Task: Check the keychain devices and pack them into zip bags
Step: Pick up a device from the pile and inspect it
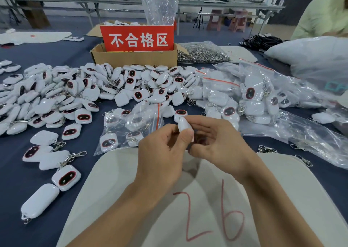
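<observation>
Both hands meet over the white mat (116,180) marked 26. My left hand (162,152) pinches a white keychain device (183,125) edge-on between thumb and fingers. My right hand (216,143) curls round the same device from the right. Just beyond the hands lies a zip bag (120,128) with a few devices inside. A big heap of loose white devices (75,90) with dark red-rimmed faces covers the left and middle of the blue table. Filled zip bags (244,94) pile up on the right.
A cardboard box (135,57) with a red sign stands behind the heap, a clear bag rising from it. A bag of metal clasps (203,53) lies to its right. Loose clasps (267,149) lie near the mat. Another person's sleeve (325,15) shows at top right.
</observation>
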`<state>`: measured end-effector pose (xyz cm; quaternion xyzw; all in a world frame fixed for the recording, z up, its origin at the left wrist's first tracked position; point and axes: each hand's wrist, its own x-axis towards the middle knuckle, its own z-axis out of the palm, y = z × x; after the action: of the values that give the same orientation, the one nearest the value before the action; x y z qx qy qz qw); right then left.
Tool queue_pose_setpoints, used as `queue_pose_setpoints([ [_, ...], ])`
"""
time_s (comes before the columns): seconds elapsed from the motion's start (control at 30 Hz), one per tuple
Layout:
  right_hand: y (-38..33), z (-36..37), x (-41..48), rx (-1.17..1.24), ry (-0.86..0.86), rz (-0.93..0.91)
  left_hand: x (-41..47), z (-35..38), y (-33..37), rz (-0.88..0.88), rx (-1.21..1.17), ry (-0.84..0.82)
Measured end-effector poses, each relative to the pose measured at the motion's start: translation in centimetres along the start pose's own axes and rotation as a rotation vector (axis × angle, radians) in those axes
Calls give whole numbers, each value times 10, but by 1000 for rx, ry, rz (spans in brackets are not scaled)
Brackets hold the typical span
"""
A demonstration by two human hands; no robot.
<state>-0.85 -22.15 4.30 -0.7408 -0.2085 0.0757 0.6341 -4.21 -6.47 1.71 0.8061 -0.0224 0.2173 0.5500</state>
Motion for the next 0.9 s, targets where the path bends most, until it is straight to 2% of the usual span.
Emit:
queue_pose_setpoints([
  [0.07,1,0,0,65,4,12,0,-1,1,46,31,-6],
  [0.2,0,2,3,299,147,116,-3,-3,8,130,60,-22],
  [0.27,2,6,5,315,243,145,-2,-7,8,194,171,79],
  [0.37,6,12,8,248,350,207,8,-17,5,272,482,285],
  [0.47,9,19,7,135,386,239,22,-29,0,133,686,343],
  [0.57,12,25,8,132,427,223,27,-34,-3,-166,626,264],
  [0.63,13,29,11,145,453,207,28,-35,-4,-249,573,256],
  [0.77,13,39,22,150,440,197,25,-33,-2,-224,577,210],
  [0.9,10,52,39,64,331,217,22,-29,-1,-78,556,212],
])
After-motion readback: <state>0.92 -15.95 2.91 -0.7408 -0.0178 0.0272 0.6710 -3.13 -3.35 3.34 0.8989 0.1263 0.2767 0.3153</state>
